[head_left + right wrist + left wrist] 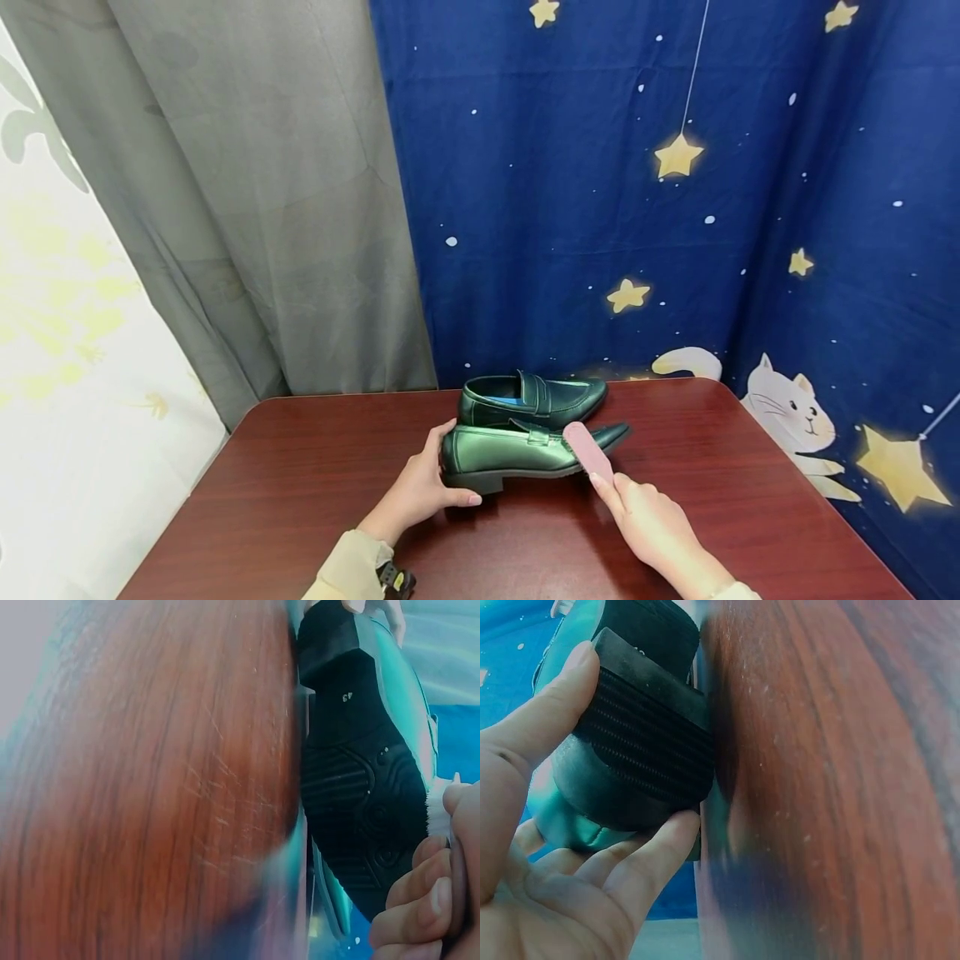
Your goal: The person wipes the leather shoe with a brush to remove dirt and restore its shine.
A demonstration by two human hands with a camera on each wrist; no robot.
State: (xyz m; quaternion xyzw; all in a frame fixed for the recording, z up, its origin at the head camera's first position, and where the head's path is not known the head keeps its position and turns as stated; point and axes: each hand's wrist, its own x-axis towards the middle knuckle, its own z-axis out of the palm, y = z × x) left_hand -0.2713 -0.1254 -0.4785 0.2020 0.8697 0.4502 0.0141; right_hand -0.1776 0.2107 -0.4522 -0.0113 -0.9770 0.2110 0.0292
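Observation:
My left hand point(422, 485) grips the near black loafer point(487, 450) round its heel, thumb low on the heel block and fingers behind it. The loafer is tipped on its side, so its ridged heel point(641, 739) shows in the left wrist view and its patterned sole point(349, 757) in the right wrist view. In my right hand point(654, 518) is a pink-backed brush point(587, 448), held by the handle. Its white bristles point(437, 811) are against the loafer's side towards the toe. Just behind stands a second black loafer point(558, 402), upright, toe to the right.
Both loafers are on a reddish-brown wooden table point(322, 450), near its back edge. Behind it hang a grey curtain point(300, 208) and a blue star-patterned curtain point(540, 192). A dark wristband point(395, 579) is on my left wrist.

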